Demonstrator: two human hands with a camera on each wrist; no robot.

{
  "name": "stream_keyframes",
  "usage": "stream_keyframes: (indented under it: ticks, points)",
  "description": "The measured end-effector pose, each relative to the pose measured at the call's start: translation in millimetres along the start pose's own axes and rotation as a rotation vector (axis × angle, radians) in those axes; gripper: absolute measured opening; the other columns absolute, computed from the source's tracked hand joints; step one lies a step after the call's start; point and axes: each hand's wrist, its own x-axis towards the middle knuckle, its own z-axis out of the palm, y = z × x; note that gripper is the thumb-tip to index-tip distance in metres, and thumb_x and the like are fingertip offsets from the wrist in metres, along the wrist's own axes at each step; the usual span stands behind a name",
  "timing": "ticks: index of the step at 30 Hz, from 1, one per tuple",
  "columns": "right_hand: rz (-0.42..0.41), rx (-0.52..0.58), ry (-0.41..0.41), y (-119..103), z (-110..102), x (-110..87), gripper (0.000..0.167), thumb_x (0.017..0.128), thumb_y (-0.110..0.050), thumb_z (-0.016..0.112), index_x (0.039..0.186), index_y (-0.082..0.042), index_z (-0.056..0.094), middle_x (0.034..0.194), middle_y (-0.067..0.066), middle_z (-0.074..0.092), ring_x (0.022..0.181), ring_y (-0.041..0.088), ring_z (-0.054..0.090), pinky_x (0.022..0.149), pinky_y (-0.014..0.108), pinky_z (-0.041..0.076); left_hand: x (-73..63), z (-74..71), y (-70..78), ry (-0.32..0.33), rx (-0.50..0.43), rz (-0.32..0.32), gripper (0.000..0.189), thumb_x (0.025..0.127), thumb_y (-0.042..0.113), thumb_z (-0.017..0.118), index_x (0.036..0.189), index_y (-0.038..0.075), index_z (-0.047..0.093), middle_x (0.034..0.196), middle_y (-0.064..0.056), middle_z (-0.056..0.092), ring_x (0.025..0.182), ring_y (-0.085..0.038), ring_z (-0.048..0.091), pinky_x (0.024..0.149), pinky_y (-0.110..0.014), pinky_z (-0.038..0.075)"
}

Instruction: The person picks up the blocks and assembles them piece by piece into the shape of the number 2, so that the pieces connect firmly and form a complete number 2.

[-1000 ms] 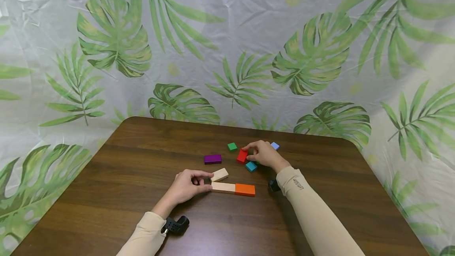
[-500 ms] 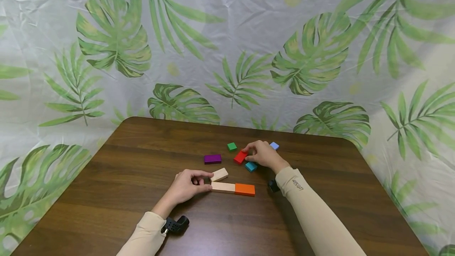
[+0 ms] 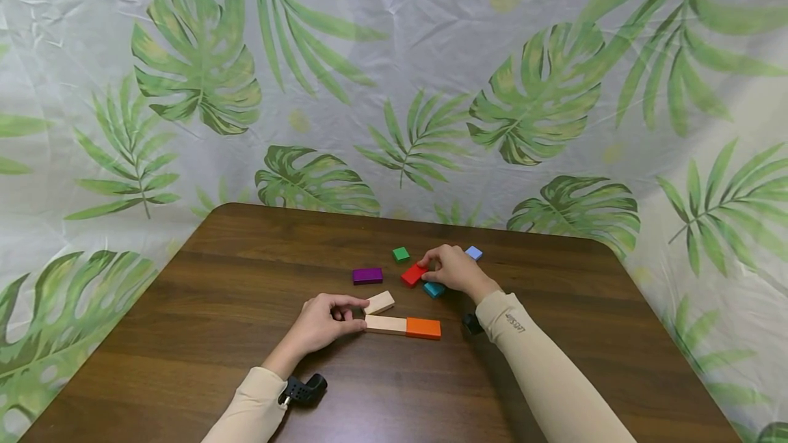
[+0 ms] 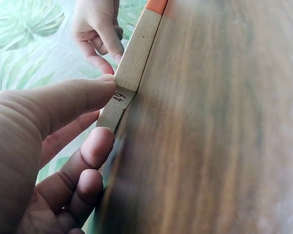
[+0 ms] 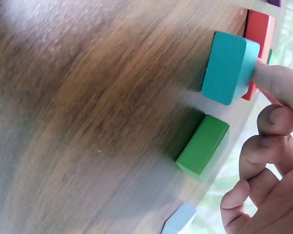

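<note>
My left hand (image 3: 323,320) has its index fingertip at the left end of a slanted plain wooden block (image 3: 378,303). Its extended thumb lies at the end of another plain wooden block (image 3: 386,324), whose end face is marked 49 in the left wrist view. That block butts against an orange block (image 3: 423,328) in a straight row. Farther right, my right hand (image 3: 454,269) pinches the right end of a red block (image 3: 414,275) between index finger and thumb, its other fingers curled. A teal block (image 5: 224,68) sits close under that thumb, overlapping the red one in the right wrist view.
Behind the row lies a purple block (image 3: 367,276), with a small green block (image 3: 401,253) beyond it. A longer green block (image 5: 202,146) is hidden by my right hand in the head view. A light blue block (image 3: 473,253) lies behind that hand. Leaf-patterned cloth backs the brown table (image 3: 246,258).
The red block has turned and slid slightly left and nearer with my right hand's fingers. My left hand and the wooden-and-orange row stay put.
</note>
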Motion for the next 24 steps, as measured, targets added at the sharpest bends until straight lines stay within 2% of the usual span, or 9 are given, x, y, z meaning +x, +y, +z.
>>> stream_keyframes:
  ticks: [14, 24]
  points:
    - [-0.021, 0.003, -0.014, -7.3, 2.3, -3.9, 0.014, 0.097, -0.019, 0.082, 0.11, -0.013, 0.081, 0.077, 0.0, 0.068, 0.066, 0.013, 0.051, 0.063, 0.026, 0.042, -0.9, -0.4, 1.8, 0.006, 0.006, 0.001, 0.031, 0.086, 0.025, 0.091, 0.116, 0.021, 0.084, 0.072, 0.009, 0.065, 0.066, -0.002, 0.051, 0.061, -0.019, 0.039]
    - [-0.003, 0.006, -0.023, -12.8, 5.1, -5.6, 0.014, 0.097, -0.019, 0.082, 0.11, -0.014, 0.081, 0.079, 0.0, 0.069, 0.067, 0.014, 0.053, 0.063, 0.027, 0.044, -0.2, -0.8, 0.3, 0.004, 0.008, -0.011, 0.031, 0.086, 0.025, 0.092, 0.116, 0.023, 0.085, 0.072, 0.011, 0.064, 0.066, -0.002, 0.051, 0.061, -0.019, 0.039]
